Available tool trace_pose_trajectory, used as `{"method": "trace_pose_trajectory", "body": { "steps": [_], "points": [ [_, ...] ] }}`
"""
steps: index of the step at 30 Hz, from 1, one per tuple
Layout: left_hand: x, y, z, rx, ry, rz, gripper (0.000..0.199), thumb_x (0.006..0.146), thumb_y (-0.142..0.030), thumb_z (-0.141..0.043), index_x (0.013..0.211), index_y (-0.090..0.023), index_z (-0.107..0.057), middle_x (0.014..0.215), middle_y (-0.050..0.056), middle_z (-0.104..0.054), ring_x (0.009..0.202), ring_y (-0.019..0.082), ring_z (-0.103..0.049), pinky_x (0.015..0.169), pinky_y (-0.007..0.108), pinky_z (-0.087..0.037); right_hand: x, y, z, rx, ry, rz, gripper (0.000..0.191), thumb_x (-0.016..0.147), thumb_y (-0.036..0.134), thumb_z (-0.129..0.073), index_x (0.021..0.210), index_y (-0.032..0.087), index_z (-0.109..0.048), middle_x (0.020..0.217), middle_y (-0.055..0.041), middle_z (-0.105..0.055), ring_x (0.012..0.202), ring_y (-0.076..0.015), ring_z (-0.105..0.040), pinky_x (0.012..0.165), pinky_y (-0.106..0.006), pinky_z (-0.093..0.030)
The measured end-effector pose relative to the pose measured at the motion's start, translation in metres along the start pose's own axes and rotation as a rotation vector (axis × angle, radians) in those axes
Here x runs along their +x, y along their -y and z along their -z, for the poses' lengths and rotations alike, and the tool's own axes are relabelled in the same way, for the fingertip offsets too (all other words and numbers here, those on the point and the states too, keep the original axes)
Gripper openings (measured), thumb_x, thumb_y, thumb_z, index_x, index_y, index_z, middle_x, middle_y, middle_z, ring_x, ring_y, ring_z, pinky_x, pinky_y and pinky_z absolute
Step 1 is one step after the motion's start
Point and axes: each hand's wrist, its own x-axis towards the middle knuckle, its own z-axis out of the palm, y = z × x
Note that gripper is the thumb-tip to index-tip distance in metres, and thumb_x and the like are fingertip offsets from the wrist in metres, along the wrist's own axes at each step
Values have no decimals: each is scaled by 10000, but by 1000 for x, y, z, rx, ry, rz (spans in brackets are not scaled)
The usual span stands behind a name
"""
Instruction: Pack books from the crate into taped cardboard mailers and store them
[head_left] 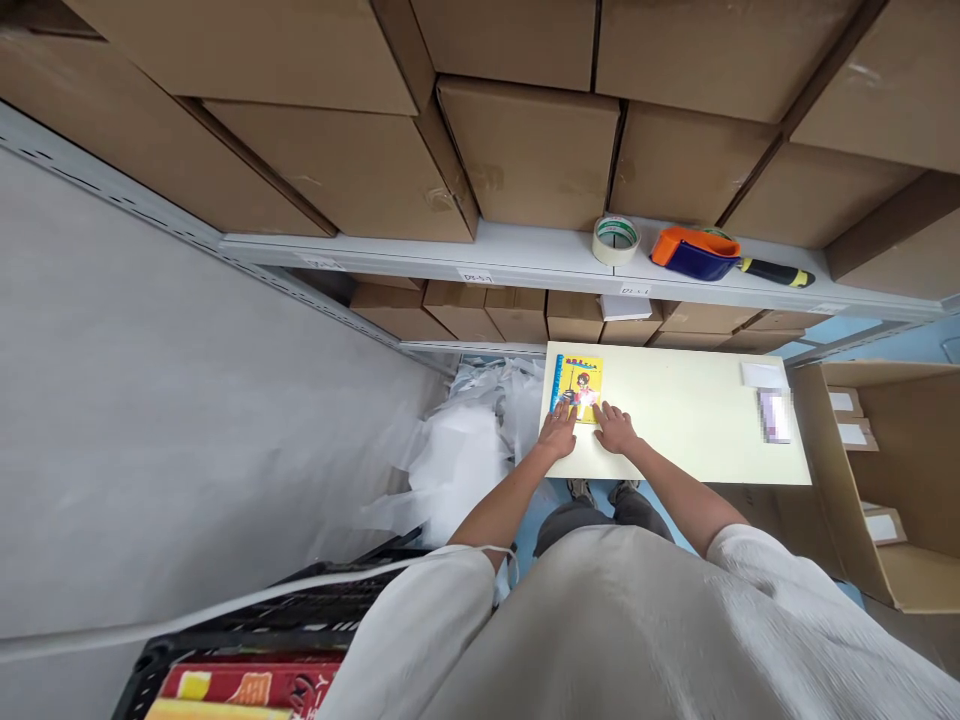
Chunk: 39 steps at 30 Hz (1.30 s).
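Note:
A yellow illustrated book [582,376] with a blue strip down its left side lies flat near the left end of a pale table [675,420]. My left hand [559,430] rests with stretched fingers on the book's lower left part. On its lower right edge lie the fingertips of my right hand [616,428], fingers spread. Neither hand grips anything. Part of the book's lower cover is hidden beneath the fingers.
Cardboard boxes [532,150] fill the shelf above, with a tape roll [616,241] and an orange-blue tape dispenser [696,254] on its edge. White wrapping [461,460] heaps left of the table. An open carton [900,580] stands right, a black crate [225,640] lower left.

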Motion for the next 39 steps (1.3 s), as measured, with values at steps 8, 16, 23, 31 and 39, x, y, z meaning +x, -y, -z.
{"method": "trace_pose_trajectory", "body": {
  "steps": [8, 16, 23, 31, 39],
  "points": [
    [32, 6, 27, -32, 9, 63, 996, 847, -267, -701, 1737, -157, -269, 1848, 180, -78, 1714, 385, -17, 1372, 568, -154, 40, 19, 25, -31, 50, -154, 989, 988, 304, -607, 1783, 353, -22, 1714, -204, -349, 1519, -408, -396, 1203, -561, -323],
    [40, 9, 40, -31, 8, 74, 936, 854, -324, -725, 1699, -181, -348, 1842, 194, -119, 1711, 404, -63, 1355, 590, -191, 43, 27, 38, 25, 86, -183, 1047, 951, 273, -658, 1787, 325, -31, 1684, -218, -376, 1520, -408, -421, 1198, -529, -365],
    [33, -17, 51, -4, -81, -1, 746, 934, -318, -644, 1643, -204, -444, 1775, 185, -350, 1666, 378, -281, 1341, 533, -265, -4, -28, 61, 214, -127, -109, 802, 1039, 347, -518, 1770, 228, -211, 1667, -192, -464, 1448, -358, -521, 1176, -468, -420],
    [31, -85, 68, -127, -177, -150, 611, 1010, -269, -527, 1611, -160, -507, 1731, 173, -438, 1643, 304, -355, 1339, 480, -312, -63, -131, 147, 316, -697, -17, 567, 1031, 335, -466, 1566, 172, -558, 1548, -180, -572, 1394, -339, -547, 1198, -488, -437],
    [43, -159, 77, -224, -315, -240, 475, 1037, -245, -529, 1500, -205, -627, 1629, 126, -568, 1552, 254, -491, 1321, 430, -366, -89, -168, 245, 329, -962, 155, 538, 1011, 320, -456, 1494, 145, -615, 1470, -181, -596, 1363, -327, -556, 1202, -452, -436]
  ]
}}
